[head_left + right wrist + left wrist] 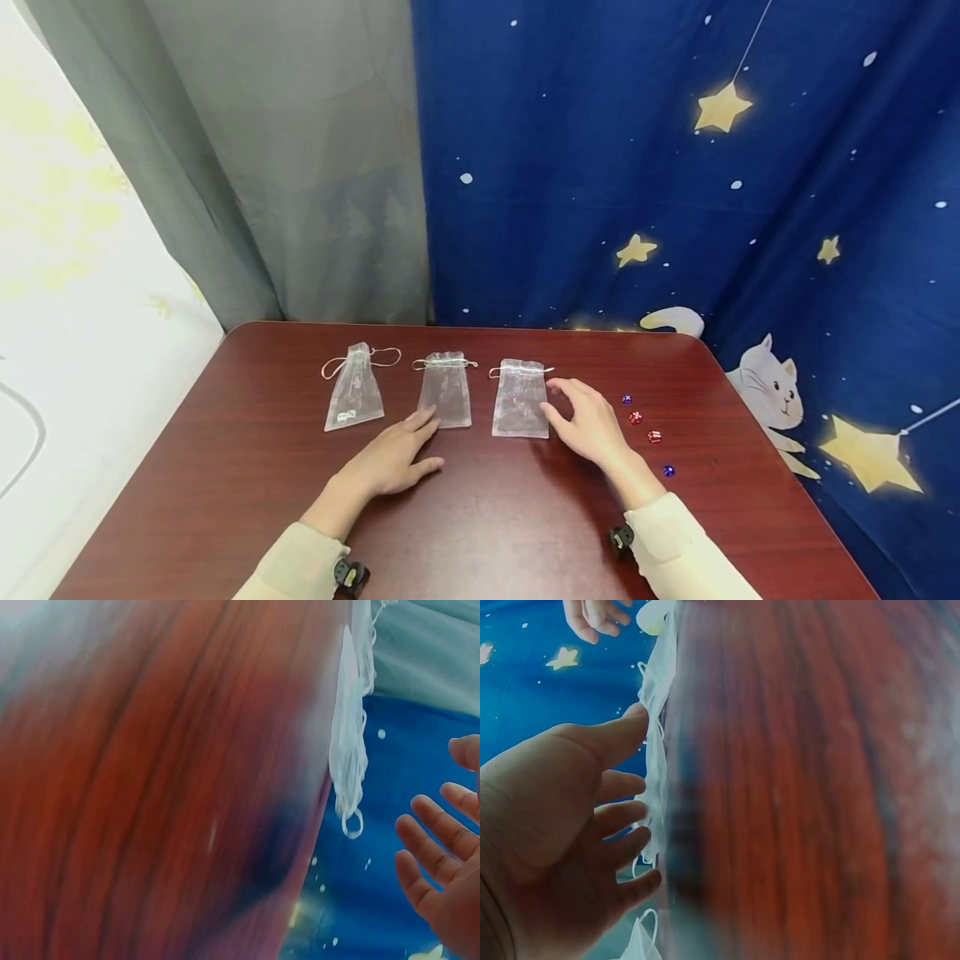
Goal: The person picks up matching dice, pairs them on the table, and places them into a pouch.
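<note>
See the rightmost bag [519, 408] flat on the worktop [487, 521], just beside the right grip [590, 422], held apart and empty, like the left grip [393, 458] by the middle bag [446, 388]. Probably light, limp and slippery; best pinched at the drawstring neck [519, 368].

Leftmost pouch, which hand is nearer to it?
Left. The left hand is right of the leftmost pouch, toward the viewer; the right hand is farther right, beside the rightmost pouch.
</note>
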`<action>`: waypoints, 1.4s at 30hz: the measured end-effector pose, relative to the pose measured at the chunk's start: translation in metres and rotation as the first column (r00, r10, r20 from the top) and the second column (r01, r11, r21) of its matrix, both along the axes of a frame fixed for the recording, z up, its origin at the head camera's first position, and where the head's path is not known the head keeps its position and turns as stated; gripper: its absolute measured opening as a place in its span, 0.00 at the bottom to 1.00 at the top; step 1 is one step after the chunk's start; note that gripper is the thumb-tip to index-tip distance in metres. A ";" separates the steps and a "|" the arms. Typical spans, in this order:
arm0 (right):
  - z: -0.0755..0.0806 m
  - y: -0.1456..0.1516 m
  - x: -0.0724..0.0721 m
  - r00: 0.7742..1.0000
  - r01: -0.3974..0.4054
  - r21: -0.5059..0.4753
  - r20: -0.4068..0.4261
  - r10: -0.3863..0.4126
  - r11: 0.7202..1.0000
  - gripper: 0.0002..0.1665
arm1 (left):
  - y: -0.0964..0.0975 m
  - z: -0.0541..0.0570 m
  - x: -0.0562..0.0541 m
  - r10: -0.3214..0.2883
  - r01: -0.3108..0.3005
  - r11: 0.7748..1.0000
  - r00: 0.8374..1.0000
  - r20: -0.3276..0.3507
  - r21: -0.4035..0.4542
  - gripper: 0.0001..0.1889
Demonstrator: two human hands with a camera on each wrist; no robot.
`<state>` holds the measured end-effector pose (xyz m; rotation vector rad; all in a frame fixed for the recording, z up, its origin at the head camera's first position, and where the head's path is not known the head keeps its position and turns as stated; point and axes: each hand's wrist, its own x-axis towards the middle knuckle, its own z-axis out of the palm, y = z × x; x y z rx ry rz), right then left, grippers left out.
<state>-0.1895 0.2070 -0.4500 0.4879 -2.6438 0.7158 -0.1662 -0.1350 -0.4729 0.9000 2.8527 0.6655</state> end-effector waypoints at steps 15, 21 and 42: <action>-0.006 0.079 -0.018 0.974 0.203 0.094 0.079 -0.211 0.975 0.21 | 0.001 0.000 0.003 -0.018 0.019 0.999 0.999 0.027 -0.026 0.34; -0.008 0.095 -0.026 0.955 0.251 0.159 0.119 -0.271 0.955 0.20 | 0.001 0.001 0.003 -0.013 0.014 0.999 0.999 0.041 -0.030 0.34; -0.011 0.103 -0.039 0.915 0.193 0.282 0.295 -0.276 0.940 0.10 | 0.000 0.002 0.003 -0.014 0.015 1.000 0.999 0.051 -0.027 0.34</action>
